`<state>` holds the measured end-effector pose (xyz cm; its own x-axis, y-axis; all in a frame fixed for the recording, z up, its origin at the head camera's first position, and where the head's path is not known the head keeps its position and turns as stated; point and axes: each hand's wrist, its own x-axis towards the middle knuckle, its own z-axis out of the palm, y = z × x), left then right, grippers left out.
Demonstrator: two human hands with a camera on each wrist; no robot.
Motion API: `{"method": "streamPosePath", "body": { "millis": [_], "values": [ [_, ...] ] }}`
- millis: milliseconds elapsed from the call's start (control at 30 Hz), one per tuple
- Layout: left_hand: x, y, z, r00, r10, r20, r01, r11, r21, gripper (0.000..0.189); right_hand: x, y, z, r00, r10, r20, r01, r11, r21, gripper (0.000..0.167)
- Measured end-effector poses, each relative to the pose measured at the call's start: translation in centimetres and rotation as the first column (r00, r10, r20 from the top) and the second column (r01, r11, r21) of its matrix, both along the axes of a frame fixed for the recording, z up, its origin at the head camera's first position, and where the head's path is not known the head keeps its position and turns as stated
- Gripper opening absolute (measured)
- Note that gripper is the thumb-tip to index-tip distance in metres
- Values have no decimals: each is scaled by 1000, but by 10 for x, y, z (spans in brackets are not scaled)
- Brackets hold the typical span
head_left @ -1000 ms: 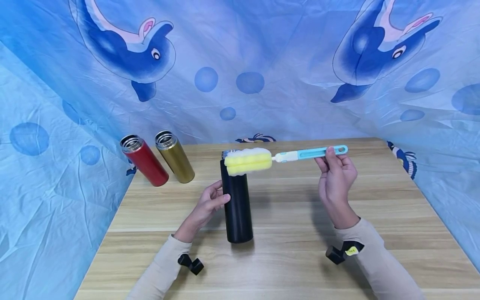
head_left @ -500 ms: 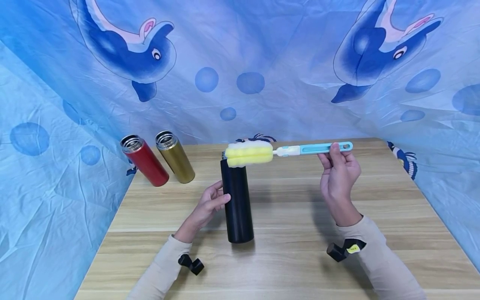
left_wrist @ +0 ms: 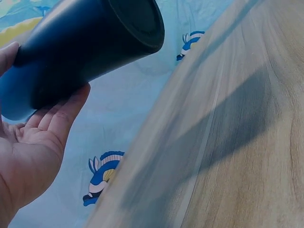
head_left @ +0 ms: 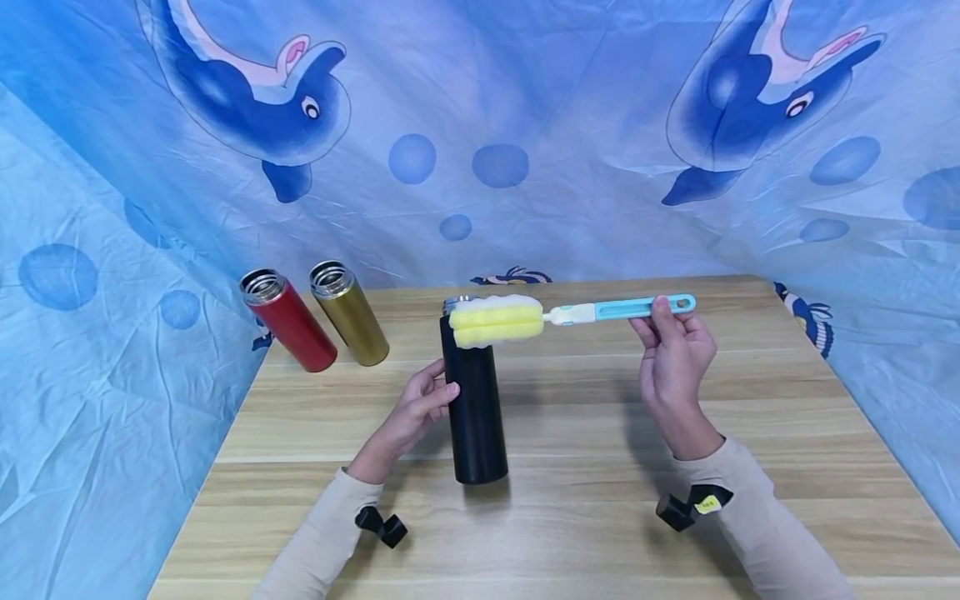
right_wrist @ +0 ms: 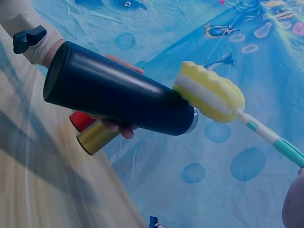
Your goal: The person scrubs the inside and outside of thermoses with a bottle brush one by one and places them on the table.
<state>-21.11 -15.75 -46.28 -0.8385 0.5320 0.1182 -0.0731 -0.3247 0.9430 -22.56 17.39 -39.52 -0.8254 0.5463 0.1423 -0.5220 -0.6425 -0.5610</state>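
My left hand [head_left: 418, 407] grips a tall black thermos bottle [head_left: 478, 417] round its side. The bottle is held off the table, tilted, with its silver neck [head_left: 452, 306] partly hidden by the brush. Between thumb and fingers, my right hand [head_left: 675, 357] pinches the turquoise handle of a sponge bottle brush [head_left: 498, 322]. Its yellow and white sponge head lies crosswise at the bottle's shoulder, outside the mouth. In the right wrist view the sponge [right_wrist: 209, 92] overlaps the top end of the black bottle [right_wrist: 118, 90]. The left wrist view shows the bottle's base [left_wrist: 142, 21] above the table.
A red bottle [head_left: 291, 323] and a gold bottle [head_left: 351, 315] stand uncapped at the table's back left. Blue sheeting with dolphins [head_left: 300, 108] hangs behind and beside the wooden table [head_left: 600, 517].
The brush lifted slightly and shifted right half a second ago, then came back down and left across the bottle's shoulder. The left hand and black bottle have barely moved.
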Motion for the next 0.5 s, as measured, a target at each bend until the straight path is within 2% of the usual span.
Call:
{"method": "streamPosePath", "body": {
  "millis": [167, 333, 500],
  "values": [
    [0, 0, 1, 1000, 6, 9, -6, 999, -51, 69, 1, 1, -2, 1000, 11, -5, -11, 1000, -12, 23],
    [0, 0, 3, 998, 58, 15, -56, 991, -118, 72, 3, 1, -3, 1000, 19, -17, -20, 1000, -11, 19],
    [1, -1, 3, 996, 84, 31, -79, 989, -123, 70, 7, 0, -5, 999, 37, -7, -37, 999, 9, 17]
  ]
}}
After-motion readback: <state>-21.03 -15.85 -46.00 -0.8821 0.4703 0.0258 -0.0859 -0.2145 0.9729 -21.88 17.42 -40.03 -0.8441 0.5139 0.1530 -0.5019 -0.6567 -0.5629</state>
